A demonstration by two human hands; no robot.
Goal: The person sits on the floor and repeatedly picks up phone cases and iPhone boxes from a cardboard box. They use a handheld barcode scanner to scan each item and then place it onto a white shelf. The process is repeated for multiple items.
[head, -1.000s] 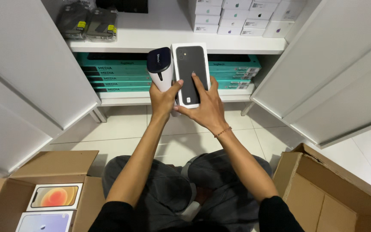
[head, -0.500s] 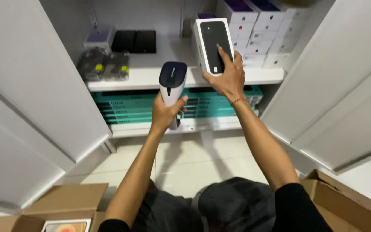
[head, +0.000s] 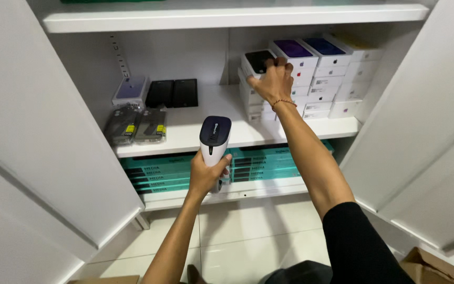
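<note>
— On top of the leftmost stack of white boxes [head: 252,100], that's where the black-topped phone box [head: 259,61] sits; my right hand [head: 272,80] is clamped over its near edge, fingers curled on the lid.

— And your other hand?

— My left hand [head: 206,176] is wrapped tight round the handheld scanner [head: 214,139], below that stack and out in front of the shelf [head: 195,129].

— What could go wrong?

— I'd say the box could slide off. It looks to overhang the stack toward me, so a sloppy push might tip it or knock the purple-topped box [head: 293,49] just right of the stack.

— Anything else close by?

— Well left of the stack lie two flat black cases [head: 174,93] and clear packets [head: 135,125]. Under the stack's shelf are teal cartons [head: 158,171].
</note>
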